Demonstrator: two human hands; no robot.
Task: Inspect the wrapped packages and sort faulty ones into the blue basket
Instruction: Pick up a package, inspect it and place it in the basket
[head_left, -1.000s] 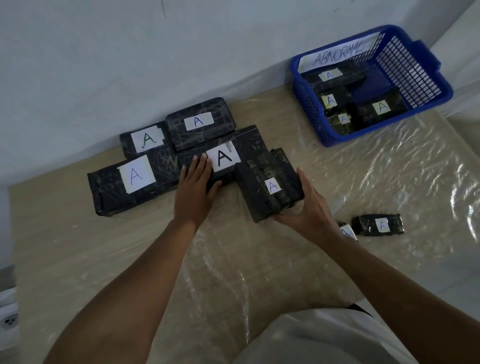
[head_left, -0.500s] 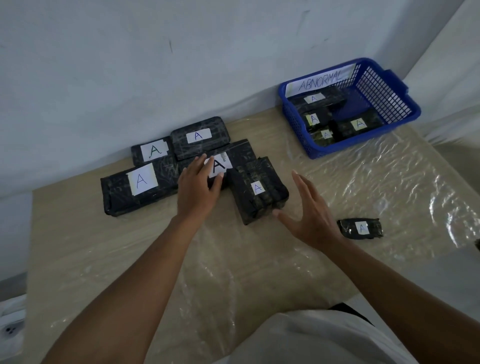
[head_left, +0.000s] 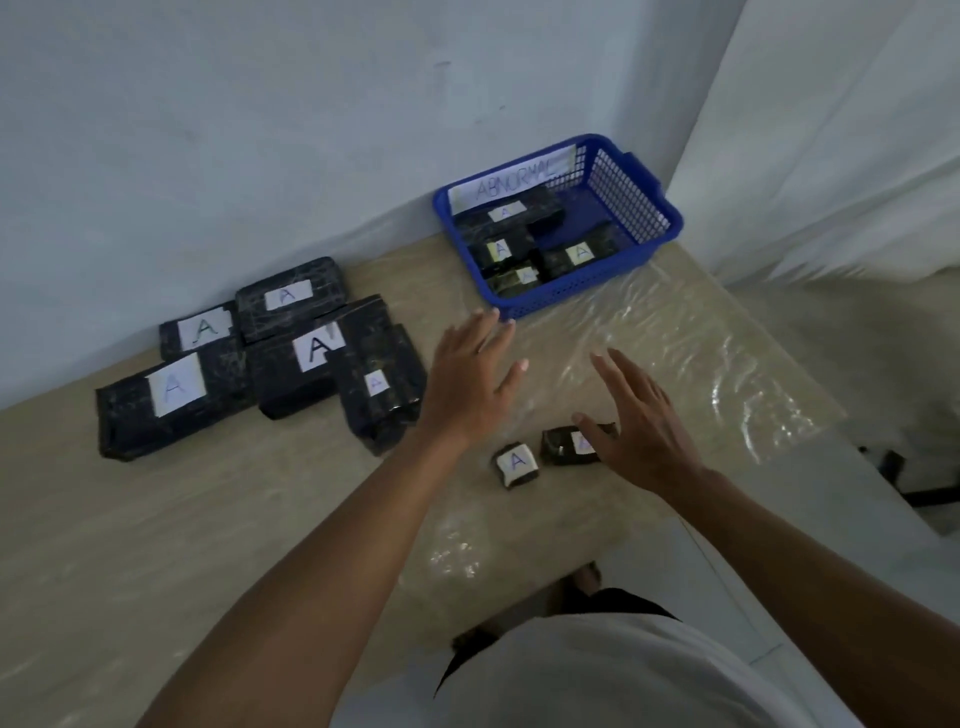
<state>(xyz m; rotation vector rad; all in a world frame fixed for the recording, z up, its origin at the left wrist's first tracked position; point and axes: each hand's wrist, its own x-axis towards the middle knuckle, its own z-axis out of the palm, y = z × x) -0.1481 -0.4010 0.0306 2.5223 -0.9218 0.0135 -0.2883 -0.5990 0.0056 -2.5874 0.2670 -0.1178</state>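
Several black wrapped packages with white "A" labels lie grouped at the left, among them a long one (head_left: 171, 405) and an upright one (head_left: 382, 387). Two small packages lie near the table's front: a square one (head_left: 516, 463) and a wider one (head_left: 563, 446). My right hand (head_left: 636, 426) hovers over the wider one with fingers spread, its thumb by the label. My left hand (head_left: 470, 379) is open in the air between the group and the blue basket (head_left: 639, 260). The basket is labelled "ABNORMAL" and holds several packages.
Crinkled clear plastic sheet (head_left: 675, 364) covers the beige table (head_left: 208, 519). A pale wall runs behind the packages and basket. The table's right edge drops to a grey floor, with a dark object (head_left: 893, 465) lying there.
Both hands have left the package group and swung right. My right hand now hovers over the small packages. The view has shifted, so the group sits further left.
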